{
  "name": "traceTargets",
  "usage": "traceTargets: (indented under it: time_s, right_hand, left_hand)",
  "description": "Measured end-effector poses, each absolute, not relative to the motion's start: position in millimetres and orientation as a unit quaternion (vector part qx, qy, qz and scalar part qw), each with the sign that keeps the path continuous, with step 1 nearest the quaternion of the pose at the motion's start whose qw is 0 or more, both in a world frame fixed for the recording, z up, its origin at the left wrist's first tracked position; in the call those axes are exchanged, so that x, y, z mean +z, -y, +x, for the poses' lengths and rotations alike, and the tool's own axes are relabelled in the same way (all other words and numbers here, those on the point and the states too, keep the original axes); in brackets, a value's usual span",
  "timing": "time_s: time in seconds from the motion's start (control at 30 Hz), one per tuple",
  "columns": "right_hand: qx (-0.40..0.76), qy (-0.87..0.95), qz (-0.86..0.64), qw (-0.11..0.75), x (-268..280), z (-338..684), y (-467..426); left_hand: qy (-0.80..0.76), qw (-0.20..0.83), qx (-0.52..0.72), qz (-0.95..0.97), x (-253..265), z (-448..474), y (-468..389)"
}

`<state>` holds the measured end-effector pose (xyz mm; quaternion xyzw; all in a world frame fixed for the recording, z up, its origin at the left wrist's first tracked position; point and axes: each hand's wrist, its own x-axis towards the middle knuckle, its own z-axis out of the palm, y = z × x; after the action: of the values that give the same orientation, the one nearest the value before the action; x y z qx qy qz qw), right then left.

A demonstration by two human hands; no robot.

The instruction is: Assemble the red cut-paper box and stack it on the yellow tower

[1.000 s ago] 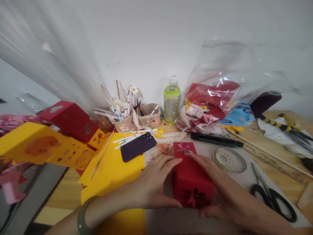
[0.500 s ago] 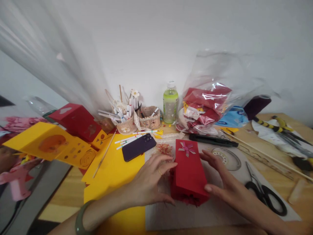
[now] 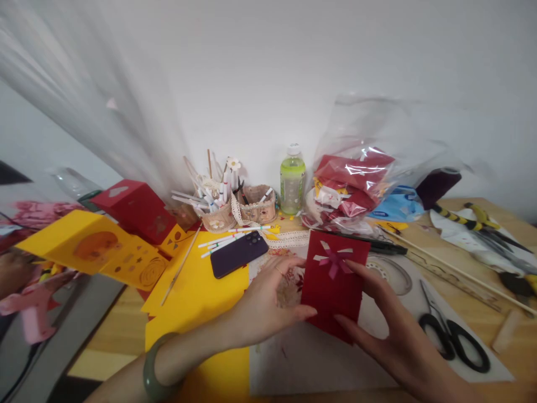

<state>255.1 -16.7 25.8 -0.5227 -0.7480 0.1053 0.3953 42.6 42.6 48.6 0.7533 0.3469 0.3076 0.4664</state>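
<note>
A small red paper box [image 3: 331, 288] with a pink flower and white ribbon on its top is lifted and tilted up above the grey mat [image 3: 310, 364]. My left hand [image 3: 268, 299] holds its left side with thumb and fingers. My right hand [image 3: 386, 327] supports its right side and lower edge from underneath. A green bangle sits on my left wrist. The box's far faces are hidden.
Around it lie yellow paper sheets [image 3: 197, 291], a dark phone [image 3: 239, 253], black scissors [image 3: 455, 336], a tape roll [image 3: 392, 274], a green bottle [image 3: 292, 180], pen baskets [image 3: 235, 207], a plastic bag of red paper [image 3: 361, 184], red and yellow boxes [image 3: 126, 224] at left.
The red box was lying on the mat under both hands; it has been raised and tipped upright, its flowered top now facing me. The camera has also tilted slightly.
</note>
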Motion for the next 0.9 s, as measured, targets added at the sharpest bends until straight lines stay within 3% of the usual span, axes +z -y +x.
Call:
traceTargets:
  time_s: [0.2,0.37,0.53,0.7,0.9]
  right_hand:
    - [-0.086,0.730,-0.496,0.463,46,230,9]
    - [-0.134,0.779,-0.461,0.403,57,222,-6]
    - [-0.187,0.818,-0.402,0.368,68,222,-19]
    - [-0.204,0.840,-0.347,0.363,81,232,-22]
    - [-0.068,0.772,-0.435,0.459,89,259,-34]
  left_hand:
    - [-0.364,0.249,0.365,0.820,53,62,-37]
    - [-0.408,0.175,0.395,0.805,51,73,-43]
    - [-0.408,0.254,0.450,0.752,51,77,-52]
    - [-0.383,0.415,0.495,0.660,52,72,-70]
    - [-0.287,0.575,0.472,0.603,48,57,-102]
